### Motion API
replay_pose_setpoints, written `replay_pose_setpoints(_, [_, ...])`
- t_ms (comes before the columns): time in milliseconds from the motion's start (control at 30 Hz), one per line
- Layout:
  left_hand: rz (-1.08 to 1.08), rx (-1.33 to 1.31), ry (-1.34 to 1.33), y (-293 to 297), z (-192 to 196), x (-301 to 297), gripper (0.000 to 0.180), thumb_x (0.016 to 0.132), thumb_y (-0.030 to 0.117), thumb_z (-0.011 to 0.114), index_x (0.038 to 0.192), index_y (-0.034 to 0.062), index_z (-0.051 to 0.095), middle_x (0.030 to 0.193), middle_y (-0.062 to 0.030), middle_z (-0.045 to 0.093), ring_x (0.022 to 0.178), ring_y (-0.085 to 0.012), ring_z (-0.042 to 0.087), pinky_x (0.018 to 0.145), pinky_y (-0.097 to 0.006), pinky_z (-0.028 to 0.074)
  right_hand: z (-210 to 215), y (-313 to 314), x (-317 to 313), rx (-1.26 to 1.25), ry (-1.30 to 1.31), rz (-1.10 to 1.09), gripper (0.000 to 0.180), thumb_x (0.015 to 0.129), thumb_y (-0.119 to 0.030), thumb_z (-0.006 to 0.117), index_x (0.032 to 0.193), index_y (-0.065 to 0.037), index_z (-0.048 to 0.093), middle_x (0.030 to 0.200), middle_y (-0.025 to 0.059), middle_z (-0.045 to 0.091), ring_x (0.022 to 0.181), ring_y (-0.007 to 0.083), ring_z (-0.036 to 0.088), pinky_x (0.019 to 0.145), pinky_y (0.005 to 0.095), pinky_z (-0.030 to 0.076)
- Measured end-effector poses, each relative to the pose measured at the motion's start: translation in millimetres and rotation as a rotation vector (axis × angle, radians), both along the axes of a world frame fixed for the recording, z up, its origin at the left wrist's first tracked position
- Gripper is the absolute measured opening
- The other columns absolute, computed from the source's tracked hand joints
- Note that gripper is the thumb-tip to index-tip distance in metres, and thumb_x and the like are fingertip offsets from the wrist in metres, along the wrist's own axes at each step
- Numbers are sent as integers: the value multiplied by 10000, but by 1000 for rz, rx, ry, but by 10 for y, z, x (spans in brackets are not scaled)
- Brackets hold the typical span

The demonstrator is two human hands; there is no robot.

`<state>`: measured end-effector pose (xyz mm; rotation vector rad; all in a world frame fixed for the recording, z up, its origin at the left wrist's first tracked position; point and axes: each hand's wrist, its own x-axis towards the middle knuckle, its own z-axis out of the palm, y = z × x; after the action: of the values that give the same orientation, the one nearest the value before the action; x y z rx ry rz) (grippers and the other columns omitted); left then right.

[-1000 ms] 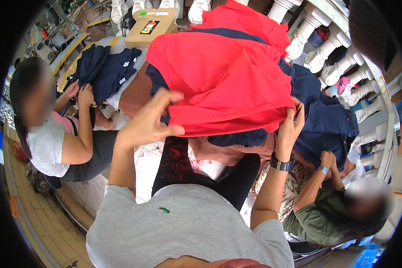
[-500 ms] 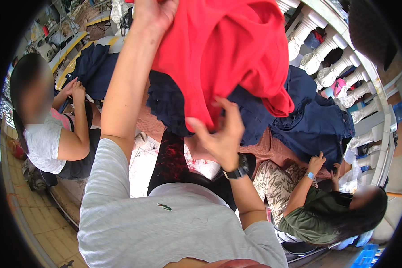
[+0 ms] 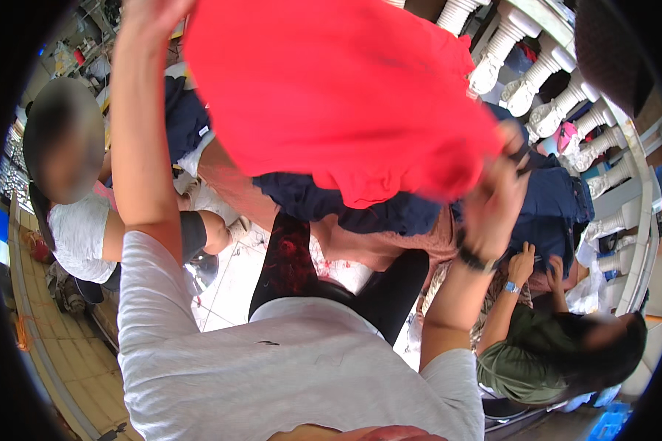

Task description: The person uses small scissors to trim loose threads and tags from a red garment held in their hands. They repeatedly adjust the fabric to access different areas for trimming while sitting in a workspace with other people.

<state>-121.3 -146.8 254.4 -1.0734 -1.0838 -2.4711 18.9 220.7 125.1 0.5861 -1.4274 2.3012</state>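
Note:
A red cloth garment (image 3: 331,95) is spread in the air between my hands, over a pile of dark navy garments. My left hand (image 3: 154,15), partly cut off by the upper edge of the view, grips its far left side. My right hand (image 3: 496,202), with a dark band on the wrist, is closed at its bunched near-right corner and is smeared by motion. The navy garments (image 3: 309,198) lie under the red one, on a brownish-pink cloth (image 3: 353,246).
At the right, a person in a green shirt (image 3: 518,360) handles navy cloth (image 3: 548,206). Another person in a grey shirt (image 3: 84,239) sits at the left. White balusters (image 3: 496,55) line the far right. Thread scraps litter the white floor (image 3: 232,283).
My left hand has moved left and my right hand right, out to the garment's corner. The red garment is now stretched wider and spread flatter between them.

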Motion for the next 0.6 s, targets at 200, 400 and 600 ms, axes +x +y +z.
replay_pose_setpoints(200, [-620, 88, 78, -497, -915, -895, 375, 1012, 265, 515, 1287, 17, 571, 1236, -130, 658, 1142, -270, 620, 999, -412, 499, -262, 526, -1022, 499, -313, -161, 221, 921, -211, 667, 1034, -33, 732, 641, -84, 503, 480, -10, 278, 453, 213, 186])
replay_pose_setpoints(400, [-494, 245, 158, -800, -814, -2, 491, 972, 352, 548, 1305, -5, 595, 1359, -181, 615, 1259, -355, 578, 1135, -525, 406, -617, 392, -1706, 985, -228, -664, 461, 807, -396, 782, 986, 25, 730, 816, 147, 715, 772, 269, 686, 732, 371, 525])
replay_pose_setpoints(600, [-148, 308, 182, -1350, -588, 497, 433, 994, 318, 528, 1278, -3, 595, 1305, -167, 627, 1205, -329, 593, 1100, -502, 437, -38, 224, -2166, 795, 126, -950, 243, 833, -211, 725, 938, 8, 721, 771, 206, 697, 702, 338, 684, 678, 424, 526])
